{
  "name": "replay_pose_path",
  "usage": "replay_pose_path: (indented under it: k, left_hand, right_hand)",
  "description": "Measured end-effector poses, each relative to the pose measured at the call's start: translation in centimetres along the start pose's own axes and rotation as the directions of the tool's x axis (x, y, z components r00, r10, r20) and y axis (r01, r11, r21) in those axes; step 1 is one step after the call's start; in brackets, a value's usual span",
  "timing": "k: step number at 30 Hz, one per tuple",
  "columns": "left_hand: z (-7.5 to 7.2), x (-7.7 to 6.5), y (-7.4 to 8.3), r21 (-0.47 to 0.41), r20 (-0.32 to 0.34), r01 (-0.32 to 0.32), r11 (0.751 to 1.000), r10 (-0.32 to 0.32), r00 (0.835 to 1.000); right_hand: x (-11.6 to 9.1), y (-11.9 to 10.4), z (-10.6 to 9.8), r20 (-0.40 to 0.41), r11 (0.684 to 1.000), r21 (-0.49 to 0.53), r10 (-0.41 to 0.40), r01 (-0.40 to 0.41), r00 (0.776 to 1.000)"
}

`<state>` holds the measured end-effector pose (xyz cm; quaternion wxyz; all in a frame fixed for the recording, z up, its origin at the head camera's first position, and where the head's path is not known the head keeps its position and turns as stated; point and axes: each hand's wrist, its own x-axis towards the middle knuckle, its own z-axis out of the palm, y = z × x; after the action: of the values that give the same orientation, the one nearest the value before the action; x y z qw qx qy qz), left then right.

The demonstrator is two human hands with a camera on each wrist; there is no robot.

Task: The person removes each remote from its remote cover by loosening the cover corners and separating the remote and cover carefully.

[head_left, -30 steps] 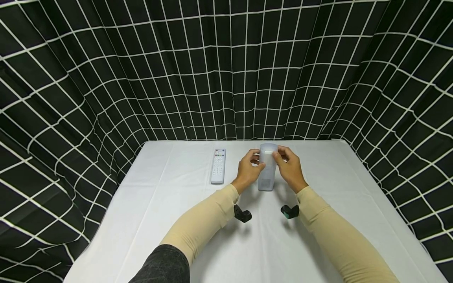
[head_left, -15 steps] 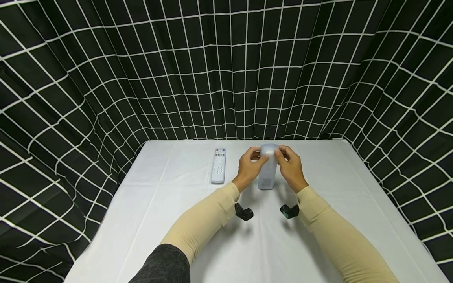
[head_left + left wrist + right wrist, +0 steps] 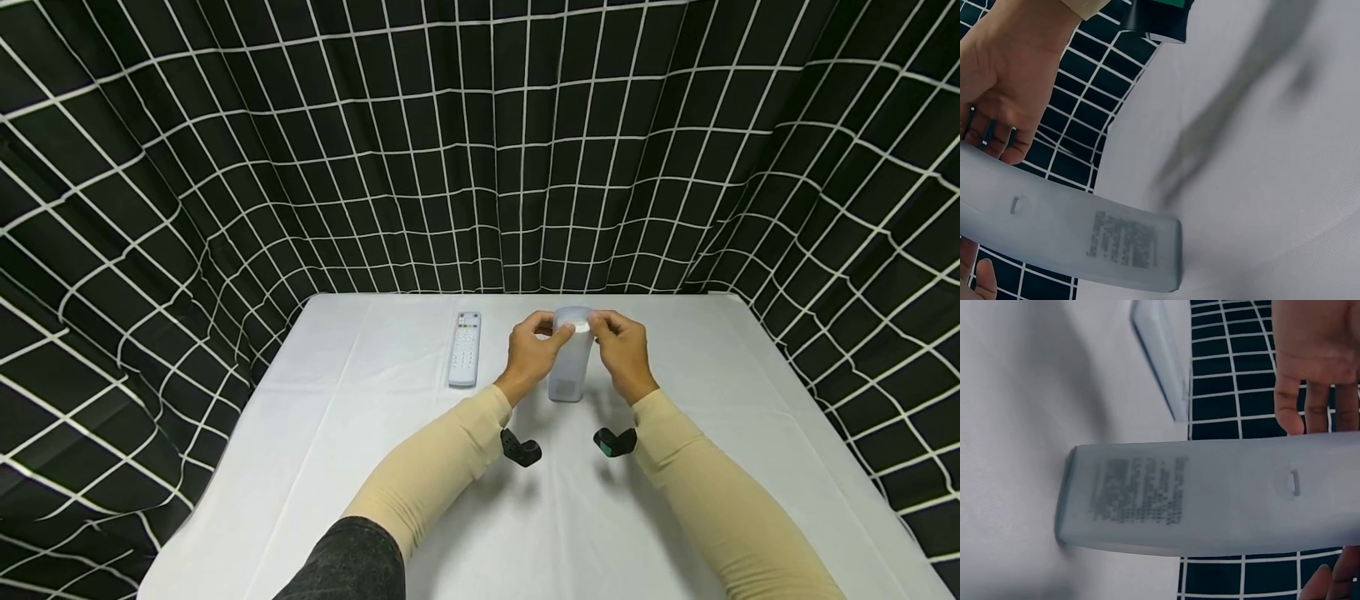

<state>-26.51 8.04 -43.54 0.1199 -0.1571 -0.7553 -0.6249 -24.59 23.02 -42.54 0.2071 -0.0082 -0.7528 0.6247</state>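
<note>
A pale blue-grey remote control [image 3: 567, 373] stands on its end on the table, slightly tilted, its back toward me. Its skin looks translucent; a blurred printed label [image 3: 1141, 490] and a small raised catch [image 3: 1016, 205] show on that face. A white patch [image 3: 579, 326] lies near its upper end, between the thumbs. My left hand [image 3: 531, 348] grips the upper left side, thumb on the near face and fingers behind. Opposite it, my right hand [image 3: 624, 346] pinches the upper right edge. The fingertips behind are partly hidden.
Another remote control [image 3: 464, 350], button side up, lies to the left on the white-covered table [image 3: 360, 450]. A dark wrist camera [image 3: 521, 450] hangs under the left forearm and another camera [image 3: 615, 442] under the right. Black grid curtains [image 3: 420, 150] stand around the table.
The left thumb has slid up the remote's face toward its upper end. The white patch between the thumbs now looks shorter and higher. The remote's lower end stays in place.
</note>
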Motion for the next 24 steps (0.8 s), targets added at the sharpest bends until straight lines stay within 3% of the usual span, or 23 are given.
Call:
replay_pose_path:
  k: [11,19,24]
  left_hand:
    - [-0.02,-0.33,0.58,0.001,0.056,-0.045,0.999,0.045,0.997]
    - [0.09,-0.21,0.67,-0.045,0.011,-0.014,0.999,0.015,1.0]
    - [0.0,-0.08,0.54,-0.066,-0.009,-0.001,0.998,0.0,1.0]
  right_hand:
    - [0.88,0.78,0.26,-0.028,0.992,0.015,0.125,-0.125,0.992]
    - [1.03,0.89,0.17,0.011,0.978,0.103,0.18,-0.181,0.984]
    - [0.76,0.79,-0.12,-0.027,0.985,0.042,0.167,-0.166,0.986]
